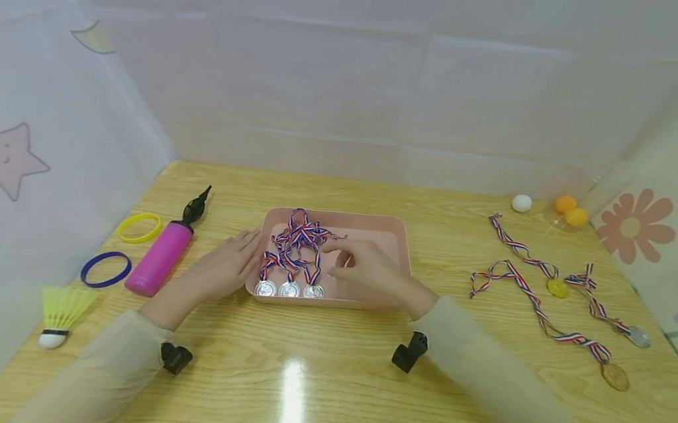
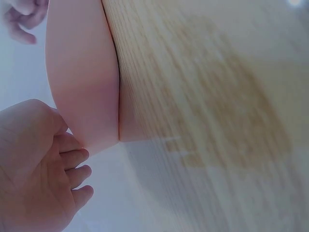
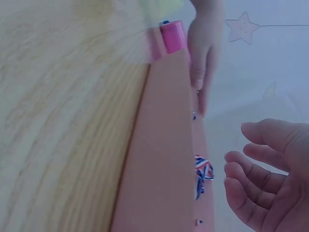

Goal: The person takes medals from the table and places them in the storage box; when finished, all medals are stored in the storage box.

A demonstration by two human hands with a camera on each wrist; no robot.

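pink pump [image 1: 160, 258], 2 wristbands [image 1: 123, 248], shuttlecock [image 1: 60, 314], 3 balls [image 1: 554, 205]

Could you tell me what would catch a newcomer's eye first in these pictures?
Likely the pink tray mid-table, with three silver medals lined up at its near edge, ribbons tangled behind. The left hand rests at the tray's left side; the right hand hovers over it. More medals lie loose to the right.

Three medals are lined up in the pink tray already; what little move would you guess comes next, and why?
Probably the right hand, hovering empty over the pink tray, reaches right for a loose medal on the table. The three silver medals fill only the tray's left part, and the left hand rests flat against its edge.
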